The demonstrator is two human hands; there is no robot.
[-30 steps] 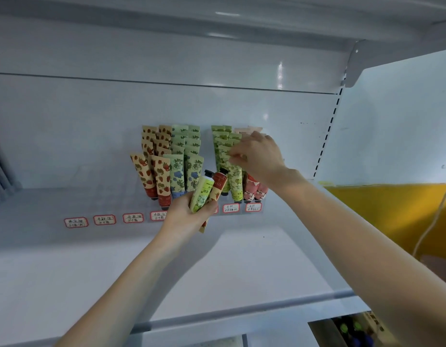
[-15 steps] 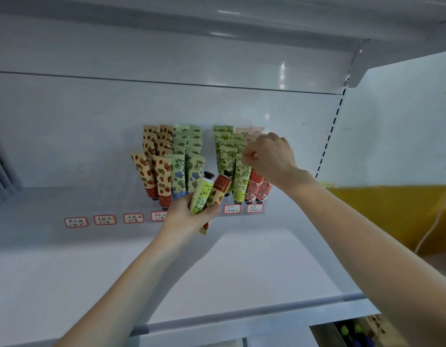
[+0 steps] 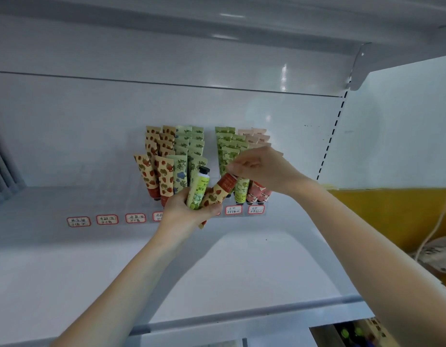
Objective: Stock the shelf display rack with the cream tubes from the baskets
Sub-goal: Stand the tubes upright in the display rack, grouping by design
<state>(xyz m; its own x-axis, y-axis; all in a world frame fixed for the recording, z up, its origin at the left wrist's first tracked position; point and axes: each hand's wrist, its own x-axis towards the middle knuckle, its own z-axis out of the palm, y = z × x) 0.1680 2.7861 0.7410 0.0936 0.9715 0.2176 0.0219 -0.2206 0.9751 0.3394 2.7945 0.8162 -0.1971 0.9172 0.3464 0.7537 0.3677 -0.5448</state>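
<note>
A clear display rack [image 3: 135,218] with red-edged labels stands at the back of the white shelf. Its middle and right slots hold rows of strawberry-print tubes [image 3: 156,156], green-blue tubes [image 3: 189,146], lime tubes [image 3: 227,146] and pink tubes [image 3: 257,139]. In front of the rack, my left hand [image 3: 184,209] grips two tubes: a light green tube [image 3: 199,189] with a black cap and a strawberry tube [image 3: 218,194] with a red end. My right hand [image 3: 264,169] pinches the upper end of that strawberry tube, hiding its cap.
The rack's left slots above the labels hold nothing. The shelf's front rail [image 3: 242,319] runs below my arms. An upper shelf and its bracket [image 3: 357,71] hang overhead. A basket [image 3: 354,331] with more tubes shows at the bottom right, beside a yellow wall [image 3: 392,216].
My right hand left the lime and pink rows, came down and left, and now pinches the strawberry tube held in my left hand. My left hand stayed in place.
</note>
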